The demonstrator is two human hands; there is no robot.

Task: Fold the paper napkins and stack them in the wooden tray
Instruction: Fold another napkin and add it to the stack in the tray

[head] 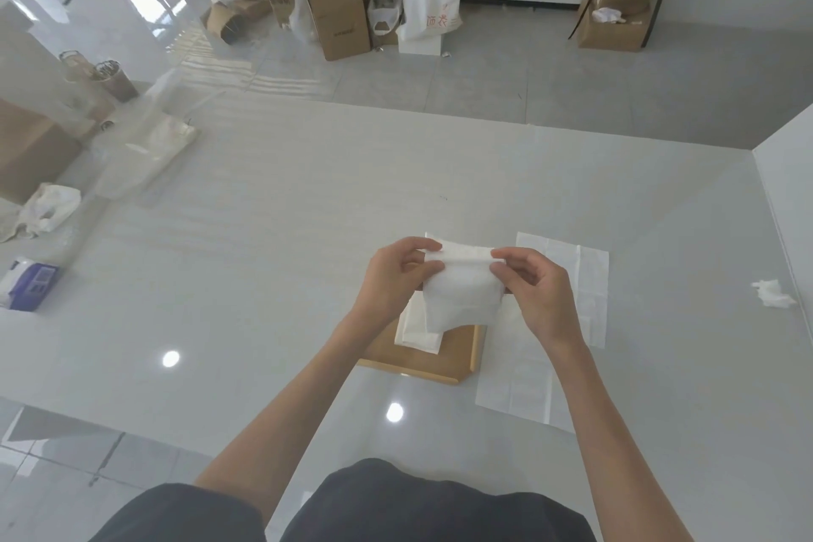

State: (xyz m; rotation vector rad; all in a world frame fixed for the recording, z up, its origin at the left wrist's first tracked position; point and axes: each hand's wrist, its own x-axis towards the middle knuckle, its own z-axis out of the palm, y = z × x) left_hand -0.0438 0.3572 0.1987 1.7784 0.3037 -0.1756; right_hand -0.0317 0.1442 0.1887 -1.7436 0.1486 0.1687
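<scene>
Both hands hold a folded white paper napkin (462, 295) in the air above the wooden tray (444, 359). My left hand (396, 277) pinches its top left corner and my right hand (536, 290) pinches its top right corner. The napkin hangs down and hides much of the tray. A folded white napkin (415, 332) lies in the tray, partly under my left wrist. Flat unfolded napkins lie on the table to the right, one (576, 282) behind my right hand and another (514, 387) beside the tray.
A crumpled tissue (772, 294) lies near the table's right edge beside a white wall panel (787, 172). A purple tissue pack (28, 284) sits at the left edge, with clear plastic bags (140, 150) farther back. Cardboard boxes (336, 9) and bags stand on the floor beyond.
</scene>
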